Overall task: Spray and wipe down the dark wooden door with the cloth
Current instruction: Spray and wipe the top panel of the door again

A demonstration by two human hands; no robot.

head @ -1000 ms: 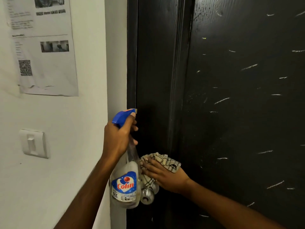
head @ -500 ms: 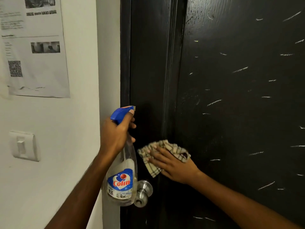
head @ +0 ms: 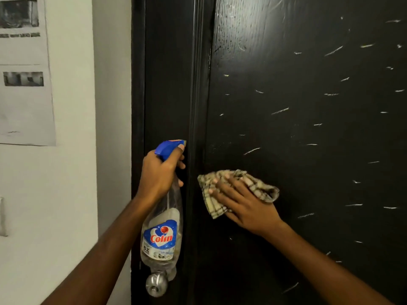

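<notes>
Cloth (head: 263, 188) moved right, under right hand (head: 243, 204), on door (head: 308, 150)

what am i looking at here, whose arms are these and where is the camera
No machine here: these are a person's two bare hands, filmed by one wide-angle camera worn on the head, looking forward and down. The left hand grips a spray bottle by its blue trigger head. The right hand presses a checked cloth flat against the dark door, which shows pale streaks. A silver knob shows just below the bottle. A printed sheet hangs on the white wall at left.
</notes>
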